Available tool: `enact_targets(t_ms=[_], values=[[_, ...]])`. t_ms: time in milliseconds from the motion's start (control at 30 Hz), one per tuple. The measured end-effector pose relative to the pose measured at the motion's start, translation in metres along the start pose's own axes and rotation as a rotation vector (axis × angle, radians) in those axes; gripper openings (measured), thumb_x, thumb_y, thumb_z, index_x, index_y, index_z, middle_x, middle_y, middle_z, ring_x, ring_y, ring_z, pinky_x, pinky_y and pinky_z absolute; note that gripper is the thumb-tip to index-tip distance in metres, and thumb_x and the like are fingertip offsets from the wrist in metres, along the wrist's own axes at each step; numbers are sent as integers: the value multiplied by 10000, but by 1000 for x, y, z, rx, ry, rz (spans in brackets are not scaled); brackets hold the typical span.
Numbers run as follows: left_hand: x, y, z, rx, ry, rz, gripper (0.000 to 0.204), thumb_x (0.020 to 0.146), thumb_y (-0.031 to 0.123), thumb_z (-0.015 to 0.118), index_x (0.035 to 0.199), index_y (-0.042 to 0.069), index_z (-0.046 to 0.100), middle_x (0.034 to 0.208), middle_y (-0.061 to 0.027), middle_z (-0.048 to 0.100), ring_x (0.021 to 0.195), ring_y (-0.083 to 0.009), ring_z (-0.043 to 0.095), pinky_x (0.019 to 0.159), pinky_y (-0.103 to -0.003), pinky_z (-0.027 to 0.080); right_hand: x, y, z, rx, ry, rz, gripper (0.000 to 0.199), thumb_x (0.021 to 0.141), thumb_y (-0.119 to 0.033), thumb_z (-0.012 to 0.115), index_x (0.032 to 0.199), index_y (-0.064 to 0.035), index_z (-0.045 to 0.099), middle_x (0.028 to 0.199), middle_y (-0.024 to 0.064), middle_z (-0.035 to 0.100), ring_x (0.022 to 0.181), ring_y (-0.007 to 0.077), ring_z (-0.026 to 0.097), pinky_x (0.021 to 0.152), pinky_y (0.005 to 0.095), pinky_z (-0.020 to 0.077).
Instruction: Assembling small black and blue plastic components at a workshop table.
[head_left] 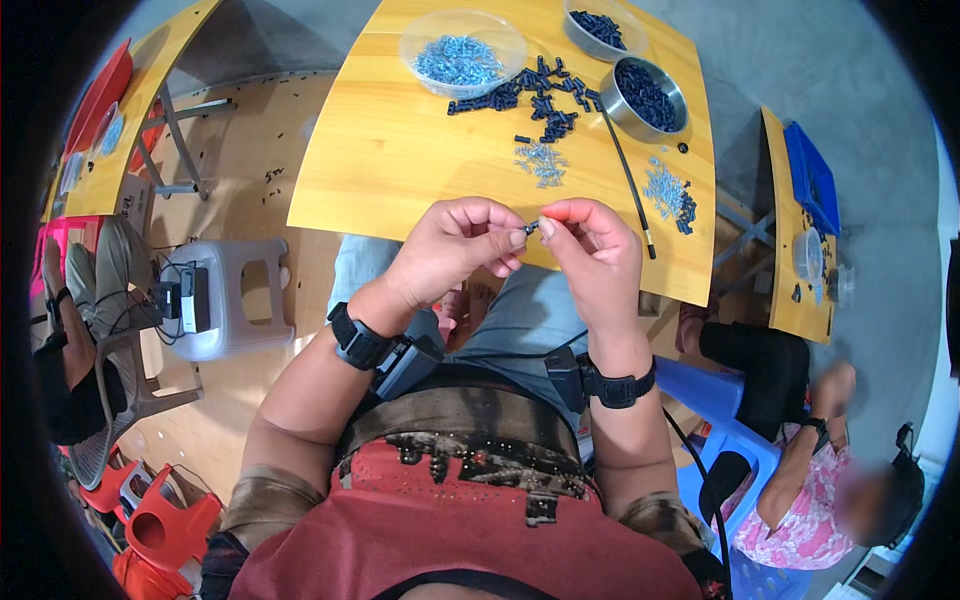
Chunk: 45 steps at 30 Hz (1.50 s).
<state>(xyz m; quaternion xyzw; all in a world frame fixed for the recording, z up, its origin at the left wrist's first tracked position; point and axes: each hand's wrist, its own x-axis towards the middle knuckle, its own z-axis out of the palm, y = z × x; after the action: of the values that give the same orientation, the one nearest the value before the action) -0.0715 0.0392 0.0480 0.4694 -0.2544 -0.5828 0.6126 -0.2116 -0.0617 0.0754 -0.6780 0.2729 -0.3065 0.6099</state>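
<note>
Over the near edge of the yellow table [375,170], my two hands meet fingertip to fingertip. My left hand [455,245] pinches a small dark cylindrical piece [531,228] between thumb and forefinger. From the other side, my right hand [598,250] grips the same piece, or a part joined to it; the fingertips hide most of it. Just beyond the hands lies a small heap of silvery pieces [543,163]. A larger scatter of short black cylinders [550,105] spreads behind that heap.
Clear tub [408,62] of bluish metallic bits stands far left, with another clear tub [590,42] and a steel bowl [682,112] of black pieces far right. A thin black rod [628,175] lies beside more silvery pieces [662,190]. People sit on both sides, near a white stool [240,265].
</note>
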Motion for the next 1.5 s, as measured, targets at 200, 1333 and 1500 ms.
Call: enact_targets(t_ms=[200, 1333, 1500], values=[[1, 1, -1, 9, -4, -2, 134, 851, 97, 607, 942, -1, 606, 788, -47, 630, 689, -108, 605, 621, -224, 502, 1, -2, 1, -108, 6, -51, 76, 787, 3, 623, 860, 20, 615, 782, 31, 614, 668, 58, 548, 591, 196, 439], [-6, 0, -7, -49, 36, -43, 145, 845, 135, 628, 891, -3, 622, 751, -27, 625, 656, -79, 577, 606, -206, 486, 7, -7, 7, -214, -56, 28, 68, 764, 8, 639, 831, 5, 626, 741, 22, 614, 632, 49, 545, 566, 190, 439], [-7, 3, -6, -50, 35, -41, 125, 853, 122, 612, 874, -1, 621, 739, -18, 619, 642, -74, 570, 584, -204, 474, 9, -5, 7, -196, -92, -7, 62, 757, 15, 638, 816, -1, 627, 736, 23, 612, 621, 52, 542, 554, 190, 434]])
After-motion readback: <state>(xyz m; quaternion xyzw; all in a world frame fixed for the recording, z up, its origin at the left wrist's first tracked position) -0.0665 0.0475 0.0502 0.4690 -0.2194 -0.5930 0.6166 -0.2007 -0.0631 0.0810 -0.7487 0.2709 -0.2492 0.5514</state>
